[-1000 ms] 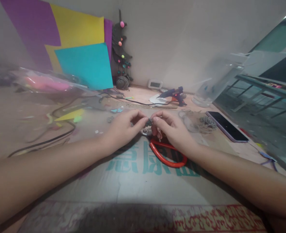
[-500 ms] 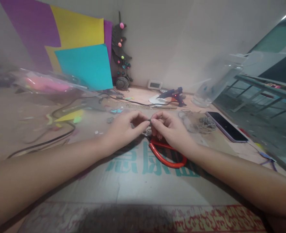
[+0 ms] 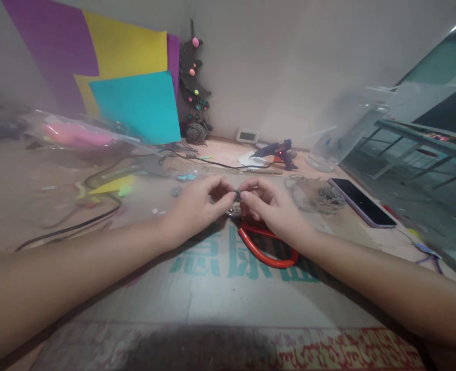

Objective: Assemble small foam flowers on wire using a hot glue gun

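Note:
My left hand (image 3: 212, 198) and my right hand (image 3: 264, 201) meet at the middle of the work surface. Thumbs and forefingers of both are pinched on one small dark grey-green piece (image 3: 237, 195), too small to name. Under the hands lies a pair of scissors with red handles (image 3: 268, 262); its metal pivot shows between my hands, while the blades are mostly hidden. Right of my right hand rests a tangle of grey cord (image 3: 330, 199). Light-blue scraps (image 3: 187, 176) lie just beyond my left hand.
A glue gun (image 3: 274, 150) with a lit red light stands at the back, its cable (image 3: 212, 163) running left. A phone (image 3: 361, 202) lies at right, near a clear plastic container (image 3: 328, 149). Coloured sheets (image 3: 138, 108) lean on the wall beside a small decorated tree (image 3: 192, 77).
The small dark piece shows more between my fingertips, and the fingers have shifted slightly around it. More of the scissors' pivot is visible. The rest stays in place.

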Demonstrator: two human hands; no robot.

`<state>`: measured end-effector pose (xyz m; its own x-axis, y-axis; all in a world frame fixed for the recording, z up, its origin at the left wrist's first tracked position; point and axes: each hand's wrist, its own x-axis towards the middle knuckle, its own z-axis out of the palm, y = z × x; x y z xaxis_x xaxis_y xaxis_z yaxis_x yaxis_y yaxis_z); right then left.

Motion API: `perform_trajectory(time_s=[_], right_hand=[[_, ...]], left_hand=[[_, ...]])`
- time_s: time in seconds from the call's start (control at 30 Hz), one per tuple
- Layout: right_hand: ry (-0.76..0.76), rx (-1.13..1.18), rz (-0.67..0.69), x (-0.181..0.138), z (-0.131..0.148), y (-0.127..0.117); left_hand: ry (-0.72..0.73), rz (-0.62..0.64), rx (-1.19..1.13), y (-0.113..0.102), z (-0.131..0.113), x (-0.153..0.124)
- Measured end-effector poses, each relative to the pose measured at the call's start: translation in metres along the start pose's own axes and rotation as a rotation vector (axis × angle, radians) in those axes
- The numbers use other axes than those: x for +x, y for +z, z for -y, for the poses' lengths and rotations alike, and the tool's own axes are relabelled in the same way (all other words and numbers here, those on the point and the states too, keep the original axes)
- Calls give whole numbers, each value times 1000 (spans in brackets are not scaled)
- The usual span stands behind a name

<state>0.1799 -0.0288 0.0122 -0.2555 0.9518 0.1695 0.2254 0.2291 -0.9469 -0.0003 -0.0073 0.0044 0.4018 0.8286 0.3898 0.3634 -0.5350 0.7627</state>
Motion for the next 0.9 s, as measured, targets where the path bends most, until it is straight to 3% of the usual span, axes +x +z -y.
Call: perform_trajectory(time_s=[0.9], right_hand=[[5,-21,10,1,-4,0]], left_hand=[[29,-3,90,0,-2,0]])
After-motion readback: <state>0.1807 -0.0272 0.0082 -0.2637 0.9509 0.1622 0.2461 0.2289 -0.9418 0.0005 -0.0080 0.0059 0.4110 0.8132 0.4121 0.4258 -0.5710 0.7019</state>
